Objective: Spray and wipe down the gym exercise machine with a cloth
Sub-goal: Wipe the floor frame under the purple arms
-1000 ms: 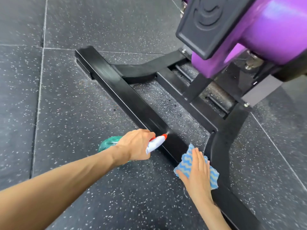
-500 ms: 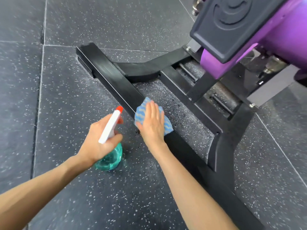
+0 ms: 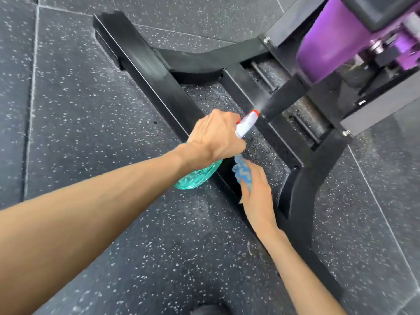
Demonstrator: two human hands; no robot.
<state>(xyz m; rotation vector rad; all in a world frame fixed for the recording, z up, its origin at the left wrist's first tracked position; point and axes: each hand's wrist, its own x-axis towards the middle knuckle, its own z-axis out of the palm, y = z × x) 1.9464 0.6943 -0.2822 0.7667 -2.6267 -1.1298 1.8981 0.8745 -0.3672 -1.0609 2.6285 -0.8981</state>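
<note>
Far to the left of both hands lies speckled dark rubber floor (image 3: 79, 110), with pale seams between its tiles. The exercise machine's long black base bar (image 3: 145, 57) runs diagonally from beyond the left hand down beneath both hands. The left hand (image 3: 216, 137) reaches in from the lower left with its fingers curled tight around the neck of a spray bottle (image 3: 197, 178). The bottle's teal body hangs below the wrist and its white head juts out past the knuckles. The red nozzle tip (image 3: 255, 112) points up and to the right, and a thin mist (image 3: 263, 104) leaves it toward a black cross member (image 3: 281, 96) of the frame just beyond. Just below and to the right of the left hand, a blue cloth (image 3: 243, 173) with a wavy pattern sits bunched against the inner side of the base bar. The right hand (image 3: 258, 201) lies over the cloth with its fingers nearly straight; the thumb's position cannot be made out. To the right of the right hand rises a curved black frame leg (image 3: 302, 189). Beyond both hands to the right sits the machine's purple body (image 3: 322, 42), blurred.
</note>
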